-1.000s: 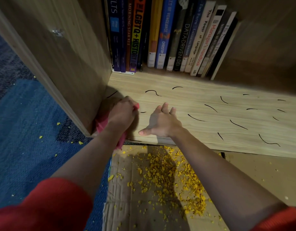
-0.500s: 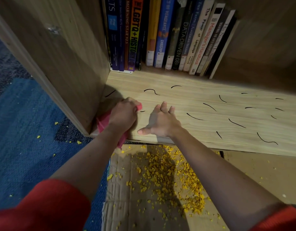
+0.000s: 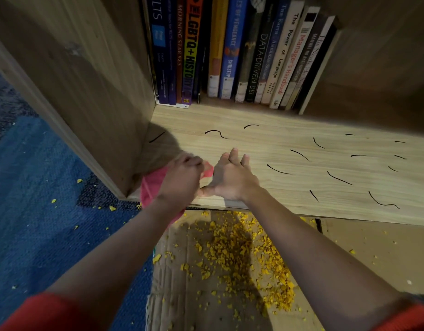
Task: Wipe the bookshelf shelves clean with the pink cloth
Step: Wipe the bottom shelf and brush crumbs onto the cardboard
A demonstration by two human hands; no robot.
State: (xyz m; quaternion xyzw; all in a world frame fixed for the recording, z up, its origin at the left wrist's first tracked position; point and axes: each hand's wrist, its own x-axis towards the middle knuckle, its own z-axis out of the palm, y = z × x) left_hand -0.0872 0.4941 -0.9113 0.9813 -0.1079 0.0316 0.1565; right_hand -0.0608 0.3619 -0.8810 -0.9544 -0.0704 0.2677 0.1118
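My left hand (image 3: 182, 180) grips the pink cloth (image 3: 150, 187) bunched under it at the front left corner of the wooden shelf (image 3: 289, 149). Part of the cloth hangs over the shelf's front edge. My right hand (image 3: 232, 177) rests flat beside it, fingers straight, thumb along the front edge. Several thin black curved marks (image 3: 277, 169) are scattered over the shelf board to the right.
A row of upright books (image 3: 230, 51) stands at the back of the shelf. The bookcase's side panel (image 3: 81, 99) rises to the left. Below the shelf lies cardboard (image 3: 385, 254) strewn with yellow crumbs (image 3: 242, 256). Blue carpet (image 3: 38, 223) spreads left.
My left hand with the cloth has slid a little to the right and nearer the front edge, closing on my right hand. The right hand has stayed put.
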